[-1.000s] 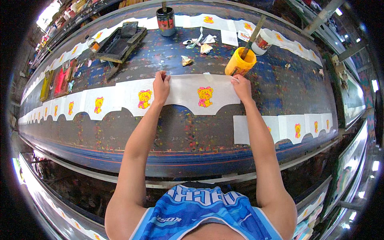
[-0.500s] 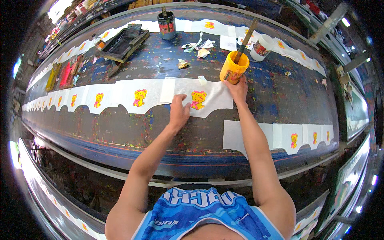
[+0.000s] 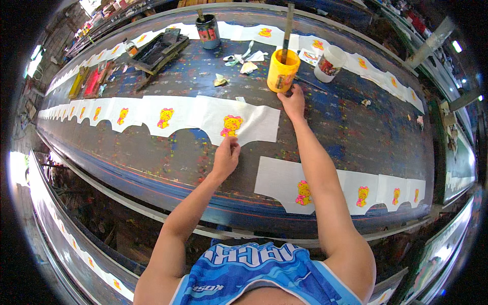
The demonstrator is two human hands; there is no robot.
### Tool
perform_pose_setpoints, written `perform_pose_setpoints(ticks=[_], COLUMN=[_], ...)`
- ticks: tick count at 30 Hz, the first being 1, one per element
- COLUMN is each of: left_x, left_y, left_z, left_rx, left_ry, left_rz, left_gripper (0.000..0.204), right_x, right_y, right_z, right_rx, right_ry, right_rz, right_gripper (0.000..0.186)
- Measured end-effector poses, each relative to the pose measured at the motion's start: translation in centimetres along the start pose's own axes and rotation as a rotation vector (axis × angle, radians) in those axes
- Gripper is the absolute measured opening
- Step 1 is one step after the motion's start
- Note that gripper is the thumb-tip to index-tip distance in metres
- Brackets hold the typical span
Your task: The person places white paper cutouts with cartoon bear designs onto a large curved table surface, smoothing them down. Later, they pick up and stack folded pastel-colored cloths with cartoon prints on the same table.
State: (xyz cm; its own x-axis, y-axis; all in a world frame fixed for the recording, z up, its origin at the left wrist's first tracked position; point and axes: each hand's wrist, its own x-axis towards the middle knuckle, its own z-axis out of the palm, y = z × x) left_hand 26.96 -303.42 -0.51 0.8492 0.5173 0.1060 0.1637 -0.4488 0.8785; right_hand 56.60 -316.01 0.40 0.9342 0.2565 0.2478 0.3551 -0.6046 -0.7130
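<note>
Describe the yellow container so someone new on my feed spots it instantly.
On the long, dark, paint-speckled table, find the right hand. It meets the base of the yellow container, from which a stick rises. Its bright yellow body sets it apart from the white container to its right and the dark container farther left.

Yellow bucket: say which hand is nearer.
Right: the right hand is at the base of the yellow bucket; the left hand is away to its left, by a printed bear.

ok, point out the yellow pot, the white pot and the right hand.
Yellow pot [image 3: 281,74]: head view, front wall.
White pot [image 3: 329,66]: head view, side wall.
Right hand [image 3: 294,104]: head view, its middle.
</note>
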Motion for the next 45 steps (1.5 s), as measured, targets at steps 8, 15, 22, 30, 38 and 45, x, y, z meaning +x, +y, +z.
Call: perform_pose_setpoints(ticks=[8, 15, 22, 30, 38, 45], left_x=[-2.2, -2.6, -5.5, 0.7, 11.6, 17.2], left_y=[1.6, 3.0, 6.6, 5.2, 2.2, 1.8], left_z=[6.2, 6.3, 4.9, 6.7, 8.9, 9.4], left_rx=[0.419, 0.378, 0.007, 0.077, 0.131, 0.154], left_ry=[-0.109, -0.153, -0.144, -0.028, 0.103, 0.036], left_rz=[0.263, 0.224, 0.098, 0.211, 0.232, 0.205], left_gripper=[0.024, 0.015, 0.018, 0.02, 0.019, 0.051], right_x=[-8.8, -16.1, -19.1, -14.5, -5.6, -3.0], right_y=[6.9, 12.3, 12.6, 12.4, 12.3, 12.5], right_z=[-10.6, -19.9, -23.0, -22.5, -18.4, -16.0], right_rx=[0.025, -0.069, -0.119, -0.045, -0.087, -0.288], right_ry=[-0.246, -0.439, -0.539, -0.489, -0.264, -0.128], right_rz=[-0.131, -0.215, -0.279, -0.09, -0.054, -0.203], right_gripper=[0.046, 0.037, 0.027, 0.023, 0.027, 0.025])
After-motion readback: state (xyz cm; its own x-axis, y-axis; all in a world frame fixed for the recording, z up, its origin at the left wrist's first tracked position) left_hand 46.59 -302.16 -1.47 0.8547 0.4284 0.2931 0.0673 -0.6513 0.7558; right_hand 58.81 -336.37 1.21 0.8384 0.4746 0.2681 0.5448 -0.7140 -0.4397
